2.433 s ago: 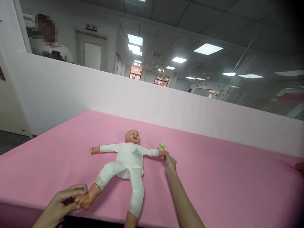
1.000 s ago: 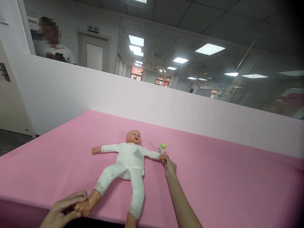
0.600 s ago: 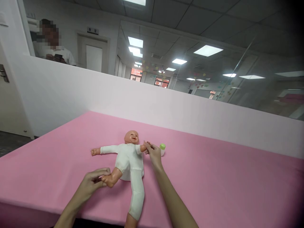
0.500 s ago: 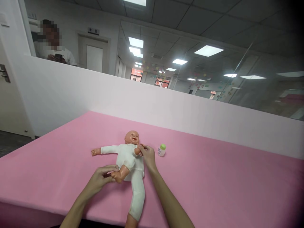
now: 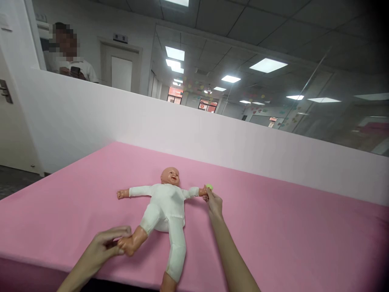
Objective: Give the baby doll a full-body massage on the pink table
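A baby doll [image 5: 168,200] in a white cloth body lies on its back on the pink table, head toward the wall. My left hand [image 5: 101,245] grips the doll's foot [image 5: 130,244] on the left, thumb below and fingers above. That leg is stretched out toward the lower left. On the other side, my right hand [image 5: 213,199] pinches the doll's hand [image 5: 202,192] and holds the arm out straight to the right. Behind my right fingers a green bottle cap [image 5: 209,187] shows; the rest of that small bottle is hidden.
The pink tabletop [image 5: 273,227] ends at a white low wall [image 5: 188,123] with glass above it. Beyond the glass at upper left, a person [image 5: 71,67] holds a phone. A door [image 5: 15,117] stands at far left.
The doll's arm has gone from folded on its chest to stretched out right, with my right hand. Its bent leg has straightened toward the lower left with my left hand. The bottle became mostly covered.
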`<state>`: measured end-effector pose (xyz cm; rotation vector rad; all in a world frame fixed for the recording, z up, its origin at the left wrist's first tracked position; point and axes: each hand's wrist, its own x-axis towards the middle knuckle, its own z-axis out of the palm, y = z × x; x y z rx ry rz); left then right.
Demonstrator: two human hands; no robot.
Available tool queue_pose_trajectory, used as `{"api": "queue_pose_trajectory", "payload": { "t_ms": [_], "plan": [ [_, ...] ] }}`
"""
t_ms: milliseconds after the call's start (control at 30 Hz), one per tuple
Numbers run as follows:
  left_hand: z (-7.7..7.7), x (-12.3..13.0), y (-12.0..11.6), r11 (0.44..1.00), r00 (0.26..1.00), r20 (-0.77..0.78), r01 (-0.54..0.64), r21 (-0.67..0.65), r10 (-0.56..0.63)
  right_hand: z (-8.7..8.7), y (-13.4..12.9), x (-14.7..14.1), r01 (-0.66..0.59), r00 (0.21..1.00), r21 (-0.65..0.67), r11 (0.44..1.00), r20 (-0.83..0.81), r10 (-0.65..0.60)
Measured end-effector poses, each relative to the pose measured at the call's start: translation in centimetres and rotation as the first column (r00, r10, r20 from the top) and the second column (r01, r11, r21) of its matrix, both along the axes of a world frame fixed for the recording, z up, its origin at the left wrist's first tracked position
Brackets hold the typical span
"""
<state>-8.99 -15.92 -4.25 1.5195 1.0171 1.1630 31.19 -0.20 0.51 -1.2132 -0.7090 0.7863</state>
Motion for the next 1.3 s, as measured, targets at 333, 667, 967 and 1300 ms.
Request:
{"api": "queue_pose_trajectory", "payload": {
  "t_ms": [333,667,967,1300],
  "plan": [
    [-4.3,-2.9,-3.6,0.953,0.969,0.008,-0.242,-0.182,0.248,-4.4,-1.3,3.1,0.087,0.99,-0.105,0.991,-0.1,-0.098],
    [3.8,3.6,3.8,0.999,0.998,0.034,0.048,0.012,-0.048,1.8,-0.7,-7.6,-0.285,0.919,0.054,0.957,0.3,0.257],
    [4.5,5.8,6.2,0.994,0.99,0.094,0.109,0.004,-0.109,0.8,-0.2,-8.7,-0.284,0.901,0.06,0.957,0.358,0.245],
    [-1.3,-2.8,-2.5,0.995,0.998,-0.042,-0.054,-0.083,0.05,-2.9,-0.8,2.4,0.054,0.998,-0.115,0.992,-0.03,-0.058]
  ]
}}
